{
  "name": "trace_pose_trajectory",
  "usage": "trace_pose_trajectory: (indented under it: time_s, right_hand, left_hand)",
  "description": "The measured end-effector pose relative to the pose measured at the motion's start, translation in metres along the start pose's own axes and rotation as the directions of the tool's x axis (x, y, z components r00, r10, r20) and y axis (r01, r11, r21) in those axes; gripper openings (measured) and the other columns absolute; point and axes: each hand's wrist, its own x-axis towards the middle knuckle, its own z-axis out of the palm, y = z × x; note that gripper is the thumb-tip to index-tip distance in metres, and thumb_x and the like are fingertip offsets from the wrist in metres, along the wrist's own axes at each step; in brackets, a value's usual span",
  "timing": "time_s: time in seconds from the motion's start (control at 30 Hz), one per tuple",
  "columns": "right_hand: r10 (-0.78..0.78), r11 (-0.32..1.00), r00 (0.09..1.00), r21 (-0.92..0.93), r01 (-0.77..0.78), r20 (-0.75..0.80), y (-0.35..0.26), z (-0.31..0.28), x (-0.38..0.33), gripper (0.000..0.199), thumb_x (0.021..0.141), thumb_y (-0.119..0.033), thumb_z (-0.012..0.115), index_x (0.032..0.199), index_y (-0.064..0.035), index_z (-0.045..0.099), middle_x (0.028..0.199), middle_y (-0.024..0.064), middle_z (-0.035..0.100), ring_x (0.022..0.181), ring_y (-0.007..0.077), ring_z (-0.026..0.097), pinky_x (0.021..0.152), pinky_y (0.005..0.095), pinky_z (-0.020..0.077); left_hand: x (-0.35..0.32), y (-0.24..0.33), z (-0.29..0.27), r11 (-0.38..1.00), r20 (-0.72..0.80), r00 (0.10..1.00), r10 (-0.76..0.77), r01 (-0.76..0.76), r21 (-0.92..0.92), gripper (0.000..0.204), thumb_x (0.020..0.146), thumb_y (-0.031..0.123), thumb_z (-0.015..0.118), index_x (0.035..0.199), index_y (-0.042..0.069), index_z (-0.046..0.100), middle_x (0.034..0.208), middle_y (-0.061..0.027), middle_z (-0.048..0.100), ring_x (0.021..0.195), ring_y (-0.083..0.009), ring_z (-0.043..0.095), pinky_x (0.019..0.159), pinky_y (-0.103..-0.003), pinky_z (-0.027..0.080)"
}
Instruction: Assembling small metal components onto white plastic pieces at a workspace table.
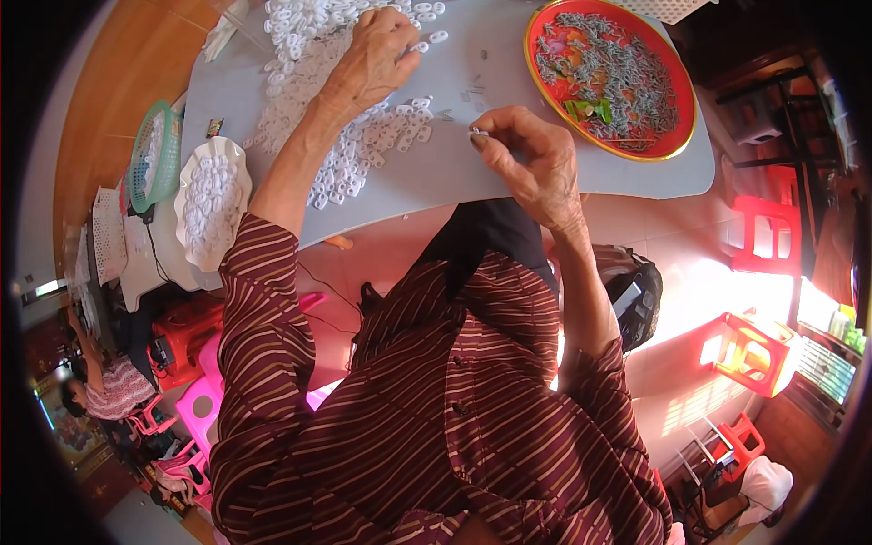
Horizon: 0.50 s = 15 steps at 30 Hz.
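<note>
Above a spread pile of small white plastic pieces with holes (363,136), my left hand (372,59) has its fingers curled in. A white plastic piece (420,47) shows at its fingertips, apparently pinched there. My right hand (536,163) is over the table's near edge, right of the pile, with thumb and forefinger closed on a small shiny piece (478,133); its exact kind is too small to make out. To the right stands a round red tray with a gold rim (677,145), holding many small grey metal parts (627,82) and a green scrap (590,111).
Several loose metal parts (474,89) lie on the grey table (436,173). At left are a scalloped white dish (238,168) of white pieces and a green basket (173,136). Red stools (749,354) stand on the floor at right. Another person (118,386) is at far left.
</note>
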Motion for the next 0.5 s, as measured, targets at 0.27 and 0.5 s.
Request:
trace_pose_trajectory:
  time_s: [0.27,0.5]
  right_hand:
    - [-0.022,1.000,1.000,-0.015,0.022,-0.021,-0.003,0.001,0.001,0.014,0.078,-0.006,0.065,0.089,0.0025,0.061,0.074,0.0067,0.063,0.064,0.0102,0.057,0.062,0.0245,0.0473]
    - [-0.030,0.999,0.999,-0.021,0.030,-0.026,-0.002,0.001,0.000,0.014,0.079,-0.007,0.065,0.088,0.0022,0.061,0.070,0.0052,0.062,0.061,0.0092,0.055,0.060,0.0236,0.0462]
  left_hand:
    - [-0.005,0.013,0.004,0.989,-0.102,0.990,0.092,-0.079,0.126,0.016,0.071,0.000,0.057,0.086,0.003,0.056,0.097,-0.0088,0.052,0.100,-0.0285,0.046,0.090,-0.038,0.038]
    - [0.012,0.035,0.005,0.992,-0.151,0.987,0.057,-0.072,-0.099,0.012,0.072,0.000,0.057,0.084,0.003,0.057,0.084,-0.0083,0.056,0.090,-0.0284,0.050,0.084,-0.040,0.042]
